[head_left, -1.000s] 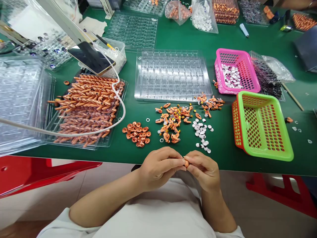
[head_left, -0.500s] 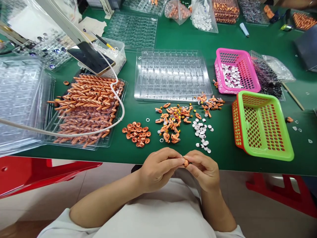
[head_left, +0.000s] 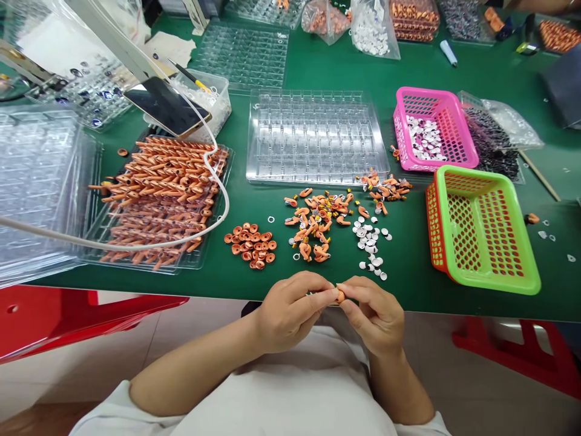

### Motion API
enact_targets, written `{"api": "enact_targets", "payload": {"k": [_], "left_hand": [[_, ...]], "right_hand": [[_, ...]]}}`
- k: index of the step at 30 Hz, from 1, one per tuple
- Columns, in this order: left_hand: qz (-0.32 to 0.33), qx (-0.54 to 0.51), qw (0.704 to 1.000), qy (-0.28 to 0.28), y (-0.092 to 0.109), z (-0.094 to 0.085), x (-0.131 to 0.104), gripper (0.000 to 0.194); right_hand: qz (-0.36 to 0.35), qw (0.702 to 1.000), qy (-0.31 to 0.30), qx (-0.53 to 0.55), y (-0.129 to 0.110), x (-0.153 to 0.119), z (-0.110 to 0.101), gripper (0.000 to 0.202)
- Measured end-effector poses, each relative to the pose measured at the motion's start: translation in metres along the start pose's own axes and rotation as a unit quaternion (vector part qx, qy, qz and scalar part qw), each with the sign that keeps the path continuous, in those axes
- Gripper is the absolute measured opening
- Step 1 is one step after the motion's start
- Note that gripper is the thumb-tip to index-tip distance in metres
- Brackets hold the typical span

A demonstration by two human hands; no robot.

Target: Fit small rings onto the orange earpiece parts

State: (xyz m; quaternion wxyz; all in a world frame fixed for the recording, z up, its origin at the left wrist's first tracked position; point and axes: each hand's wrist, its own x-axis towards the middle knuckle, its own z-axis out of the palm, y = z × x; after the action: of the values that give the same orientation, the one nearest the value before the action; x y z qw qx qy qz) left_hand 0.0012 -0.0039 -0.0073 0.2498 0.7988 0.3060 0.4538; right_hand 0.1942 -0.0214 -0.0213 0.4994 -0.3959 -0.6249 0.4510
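Between my two hands, at the table's front edge, is a small orange plastic piece (head_left: 340, 296), mostly covered by fingertips. My left hand (head_left: 293, 312) pinches it from the left with thumb and forefinger. From the other side my right hand (head_left: 376, 312) grips the same piece, also closed. Just beyond the hands lies a loose pile of curved orange parts (head_left: 318, 221), some with yellow bits. Small copper-coloured cups (head_left: 252, 245) are heaped to the left of it. White round caps (head_left: 370, 242) are scattered to the right.
A green basket (head_left: 494, 284) and a pink basket (head_left: 469, 158) with white pieces stand at right. A clear tray (head_left: 318, 139) lies mid-table. At left are a tray of orange parts (head_left: 167, 181), a phone (head_left: 170, 109) and a white cable (head_left: 222, 200). Red stools (head_left: 59, 318) flank me below.
Almost nothing differs. Both hands keep their pinch on the small orange piece, and my right hand has shifted very slightly to the right.
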Motion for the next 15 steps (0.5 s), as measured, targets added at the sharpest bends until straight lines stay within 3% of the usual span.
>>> {"api": "enact_targets", "payload": {"k": [7,15], "left_hand": [[0.006,0.034,0.999,-0.011,0.0002,0.001,-0.0023,0.036],[0.007,0.045,0.999,-0.019,0.0012,0.0024,-0.003,0.036]], "right_hand": [[0.037,0.998,-0.056,0.003,-0.0047,0.0034,-0.0061,0.041],[0.058,0.997,-0.041,0.03,0.0,0.0016,-0.0049,0.036]]}}
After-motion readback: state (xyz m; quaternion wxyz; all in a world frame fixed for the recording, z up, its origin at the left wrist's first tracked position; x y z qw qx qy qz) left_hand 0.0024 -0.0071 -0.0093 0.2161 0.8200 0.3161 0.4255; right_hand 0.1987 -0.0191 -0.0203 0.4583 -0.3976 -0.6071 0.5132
